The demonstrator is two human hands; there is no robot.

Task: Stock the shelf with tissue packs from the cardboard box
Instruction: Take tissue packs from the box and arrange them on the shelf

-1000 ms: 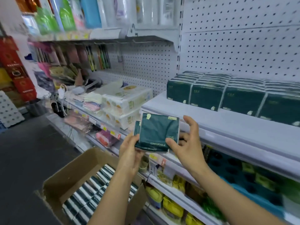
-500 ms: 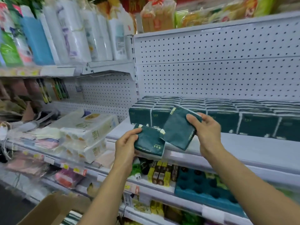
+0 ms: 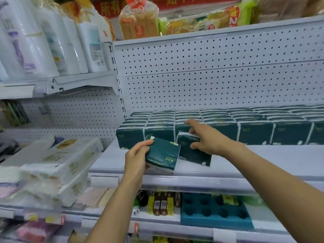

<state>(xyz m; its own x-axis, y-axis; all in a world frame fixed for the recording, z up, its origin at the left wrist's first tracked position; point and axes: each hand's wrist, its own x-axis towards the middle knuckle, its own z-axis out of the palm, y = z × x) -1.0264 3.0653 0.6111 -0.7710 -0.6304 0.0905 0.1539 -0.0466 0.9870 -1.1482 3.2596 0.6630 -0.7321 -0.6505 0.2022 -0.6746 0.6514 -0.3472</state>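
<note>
On the shelf [image 3: 263,160] in front of us, rows of tissue packs [image 3: 219,125] stand side by side along the back, against the pegboard [image 3: 210,81]. Before those rows, near the shelf's front, one pack [image 3: 194,155] stands under our right hand [image 3: 208,137]. Just left of it, over the front edge, a second pack [image 3: 163,155] sits tilted in our left hand [image 3: 136,158]. Left of the shelf, lower down, lie stacked paper bundles [image 3: 57,165]. Above those, on a higher shelf, stand paper rolls [image 3: 43,41]. Below our shelf sit small boxes [image 3: 161,202], with a tray [image 3: 215,211] to their right. On the top shelf lie bagged goods [image 3: 138,20].
</note>
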